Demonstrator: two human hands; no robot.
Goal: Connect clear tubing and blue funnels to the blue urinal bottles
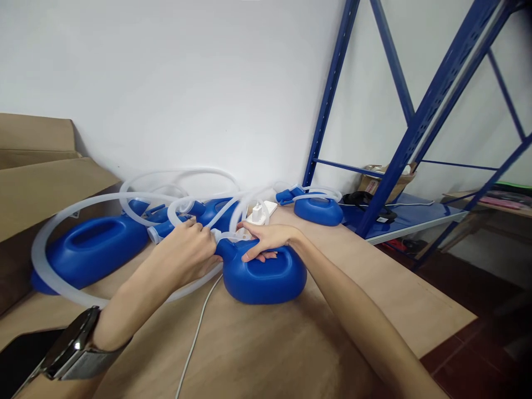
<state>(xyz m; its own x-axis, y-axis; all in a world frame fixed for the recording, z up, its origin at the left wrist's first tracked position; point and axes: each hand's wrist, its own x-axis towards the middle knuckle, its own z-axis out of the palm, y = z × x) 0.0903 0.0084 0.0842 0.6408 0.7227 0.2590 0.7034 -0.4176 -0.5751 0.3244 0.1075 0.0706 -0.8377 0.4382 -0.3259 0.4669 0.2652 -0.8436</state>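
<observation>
A blue plastic bottle with a moulded handle (266, 285) lies on its side on the table in front of me. My right hand (266, 239) grips its handle from above, thumb along the front and fingers through the opening. At the bottle's neck, on the left, my left hand (195, 246) is closed around a whitish fitting (216, 235); its fingertips are partly hidden. A translucent hose (45, 244) loops left and back around my left forearm. Which end joins the fitting is hidden by my hand.
More blue bottles with hoses lie at left (97, 244) and at back right (318, 210). Behind my hands sits a white power strip (268, 209) with a plug. A cardboard box (50, 183) stands left, a blue metal rack (390, 166) right. A white cable (195, 338) crosses the table (257, 354).
</observation>
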